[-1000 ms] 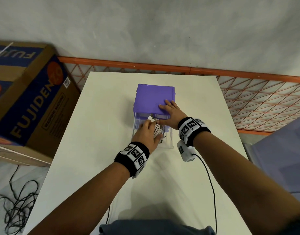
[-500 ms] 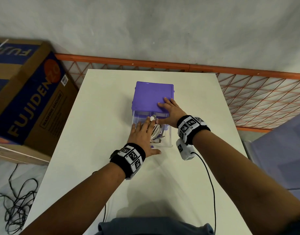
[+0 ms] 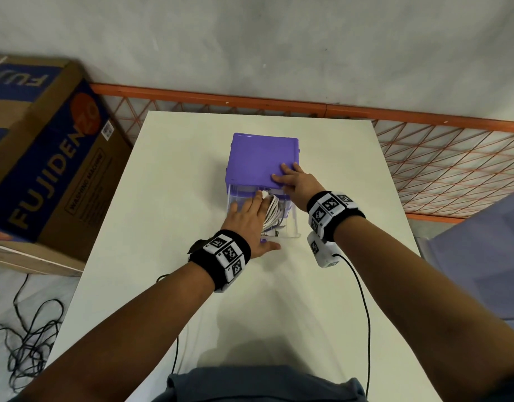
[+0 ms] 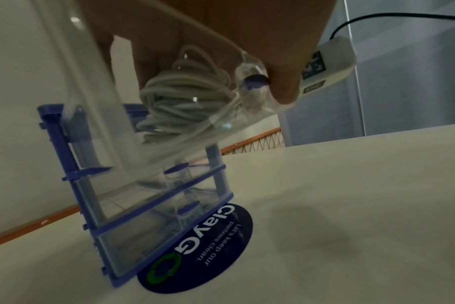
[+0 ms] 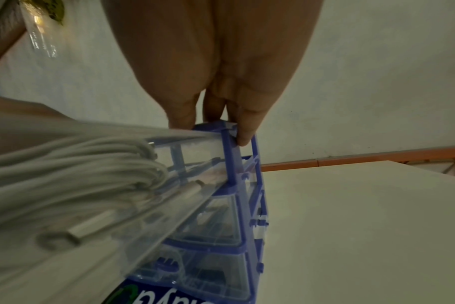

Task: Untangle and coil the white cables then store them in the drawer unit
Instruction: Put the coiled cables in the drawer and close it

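A purple drawer unit [image 3: 263, 161] stands on the white table [image 3: 177, 198]. Its clear top drawer [image 3: 293, 227] is pulled out toward me. A coil of white cables [image 3: 274, 213] lies inside it, seen through the clear wall [image 4: 185, 98] in the left wrist view. My left hand [image 3: 250, 213] lies flat over the drawer with straight fingers, its thumb by the purple knob [image 4: 256, 79] at the front. My right hand [image 3: 290, 178] presses flat on the unit's top, with the thumb [image 5: 244, 131] down its frame. The lower drawers [image 4: 153, 207] are pushed in.
A large cardboard box [image 3: 46, 158] stands left of the table. An orange mesh fence [image 3: 424, 158] runs behind it and to the right. Black cords [image 3: 26, 343] lie on the floor at the left. A dark round sticker [image 4: 216, 246] is on the table under the unit.
My left hand let go of the cable coil inside the drawer, opened, and now lies flat over it. The right hand stayed on the unit's top.
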A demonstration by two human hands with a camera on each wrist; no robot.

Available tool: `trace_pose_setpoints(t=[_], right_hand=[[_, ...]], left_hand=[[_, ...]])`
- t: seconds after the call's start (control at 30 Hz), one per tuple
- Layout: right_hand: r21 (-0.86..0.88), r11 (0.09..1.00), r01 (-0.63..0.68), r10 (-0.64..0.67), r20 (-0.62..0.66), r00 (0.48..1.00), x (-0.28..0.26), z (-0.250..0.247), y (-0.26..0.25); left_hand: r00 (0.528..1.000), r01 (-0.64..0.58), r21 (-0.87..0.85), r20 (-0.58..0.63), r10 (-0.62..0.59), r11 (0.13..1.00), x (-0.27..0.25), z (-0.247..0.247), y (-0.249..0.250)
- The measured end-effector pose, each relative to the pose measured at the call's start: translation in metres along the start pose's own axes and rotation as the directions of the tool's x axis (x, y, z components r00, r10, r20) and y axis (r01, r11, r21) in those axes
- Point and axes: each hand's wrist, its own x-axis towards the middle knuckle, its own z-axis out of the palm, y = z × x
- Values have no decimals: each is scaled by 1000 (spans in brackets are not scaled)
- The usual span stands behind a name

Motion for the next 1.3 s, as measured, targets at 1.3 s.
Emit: trace_pose_setpoints(t=[1.3], right_hand=[[126, 992, 28, -8, -154, 988, 8, 3, 3]], left_hand=[[999, 48, -273, -1, -51, 961, 0, -6, -1]])
